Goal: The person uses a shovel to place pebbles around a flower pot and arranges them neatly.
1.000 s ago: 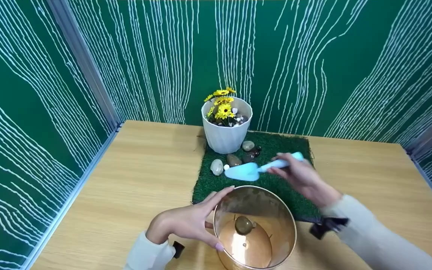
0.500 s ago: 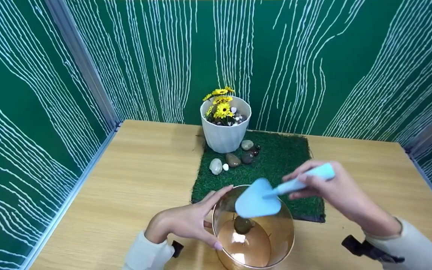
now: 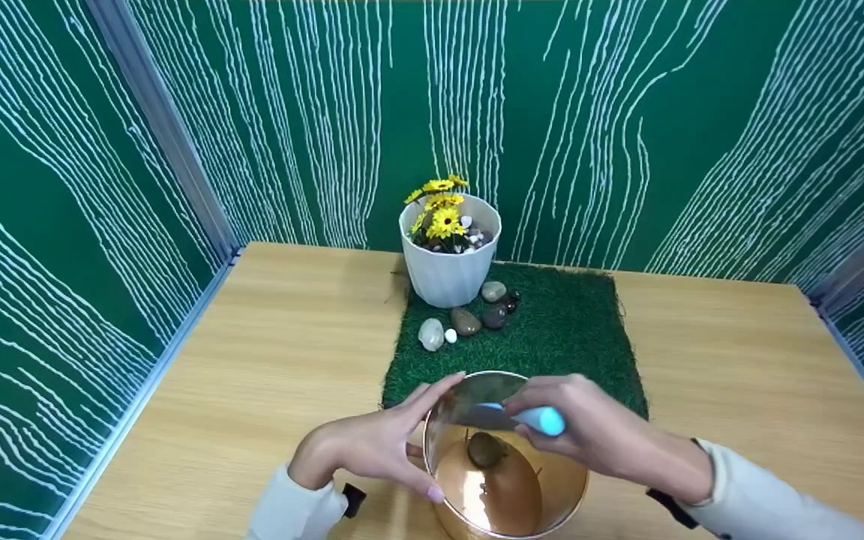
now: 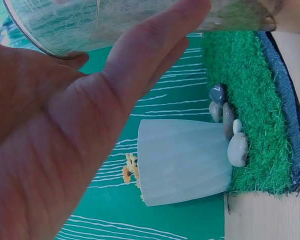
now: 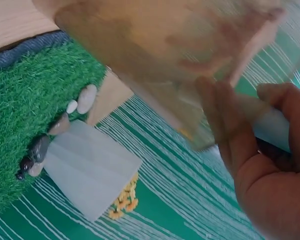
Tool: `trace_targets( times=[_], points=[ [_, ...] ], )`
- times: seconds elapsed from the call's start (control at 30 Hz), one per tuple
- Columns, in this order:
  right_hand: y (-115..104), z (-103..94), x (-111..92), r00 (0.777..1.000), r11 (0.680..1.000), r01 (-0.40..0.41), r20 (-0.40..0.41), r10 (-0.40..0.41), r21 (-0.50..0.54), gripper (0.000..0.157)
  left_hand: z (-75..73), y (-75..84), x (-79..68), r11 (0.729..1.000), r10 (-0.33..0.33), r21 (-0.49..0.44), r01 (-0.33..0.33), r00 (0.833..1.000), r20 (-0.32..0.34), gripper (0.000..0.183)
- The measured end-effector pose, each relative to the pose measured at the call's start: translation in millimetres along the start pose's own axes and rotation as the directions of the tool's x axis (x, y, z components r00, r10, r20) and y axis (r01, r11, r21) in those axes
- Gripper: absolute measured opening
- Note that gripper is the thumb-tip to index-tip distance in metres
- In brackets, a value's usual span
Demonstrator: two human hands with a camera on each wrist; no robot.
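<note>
My left hand grips the side of a clear, amber-tinted cylindrical container, thumb and fingers spread around its rim. A dark rounded stone and small twig-like bits lie at its bottom. In my right hand is a light blue hand trowel, held by the handle over the container's mouth. The trowel's blade points down inside and is mostly hidden by the hand. The right wrist view shows my right fingers right at the container's wall.
Behind the container lies a green artificial grass mat. A white ribbed pot with yellow flowers stands at its back left, with several smooth stones in front. Green walls with white lines enclose the wooden table.
My right hand has brought the trowel from above the mat near the stones back to the container, lowering its blade into the mouth. My left hand has stayed on the container.
</note>
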State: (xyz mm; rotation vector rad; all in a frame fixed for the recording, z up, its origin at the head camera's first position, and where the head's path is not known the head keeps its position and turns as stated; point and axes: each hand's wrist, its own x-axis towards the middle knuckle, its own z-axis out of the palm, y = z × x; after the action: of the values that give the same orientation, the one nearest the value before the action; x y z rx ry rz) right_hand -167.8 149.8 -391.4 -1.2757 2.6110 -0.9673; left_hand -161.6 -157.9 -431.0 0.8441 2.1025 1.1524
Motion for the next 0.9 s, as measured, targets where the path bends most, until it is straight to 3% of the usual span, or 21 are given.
trace_targets(
  times=[0.17, 0.37, 0.9],
  points=[
    [-0.8, 9.7, 7.1, 0.997, 0.999, -0.025, 0.078, 0.027, -0.03, 0.022, 0.5, -0.3, 0.4, 1.0, 0.008, -0.011, -0.008, 1.0, 0.003, 0.119],
    [-2.9, 15.2, 11.0, 0.994, 0.999, -0.032, 0.106, 0.035, -0.024, 0.017, 0.5, -0.8, -0.1, 1.0, 0.0, -0.023, 0.0, 1.0, 0.005, 0.12],
    [-6.1, 9.8, 8.2, 0.973, 0.99, -0.068, 0.229, 0.038, 0.124, 0.015, 1.0, -0.3, -0.8, 0.997, -0.016, -0.077, 0.017, 1.0, 0.007, 0.118]
  ],
)
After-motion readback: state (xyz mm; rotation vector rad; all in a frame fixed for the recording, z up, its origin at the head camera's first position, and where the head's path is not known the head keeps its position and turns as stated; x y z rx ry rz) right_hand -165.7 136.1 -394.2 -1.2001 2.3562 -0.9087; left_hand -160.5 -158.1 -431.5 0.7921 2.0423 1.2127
